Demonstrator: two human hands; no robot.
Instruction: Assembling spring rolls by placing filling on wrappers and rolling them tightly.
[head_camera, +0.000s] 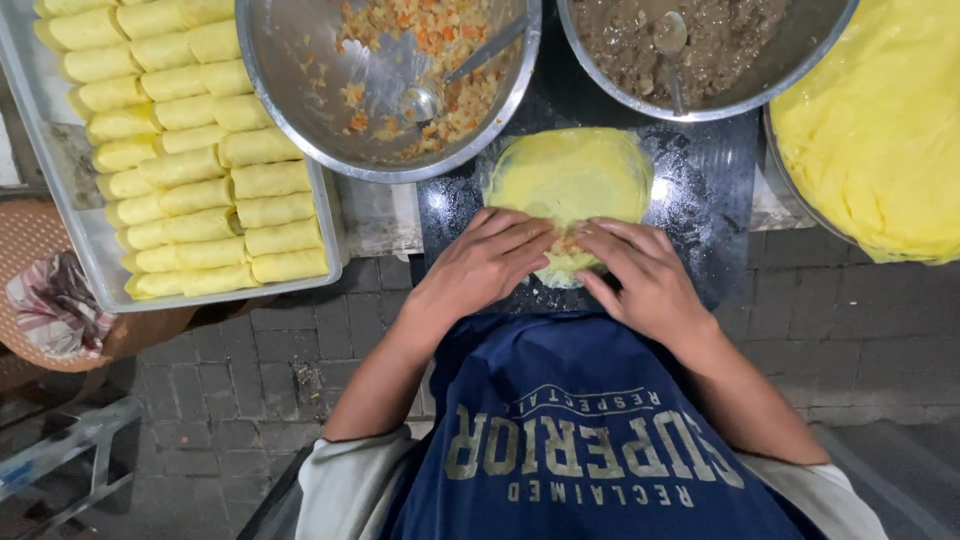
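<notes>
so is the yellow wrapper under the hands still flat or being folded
Partly folded: the yellow wrapper lies flat on its far side, its near edge bunched under the left hand and right hand.

Both hands, left hand (487, 262) and right hand (640, 275), fold a yellow crepe (570, 175) over filling on the dark board (700, 190)

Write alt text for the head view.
Two hands, left hand and right hand, fold a thin yellow wrapper over filling on a dark board. A tray of finished rolls sits left, two filling bowls above.
</notes>
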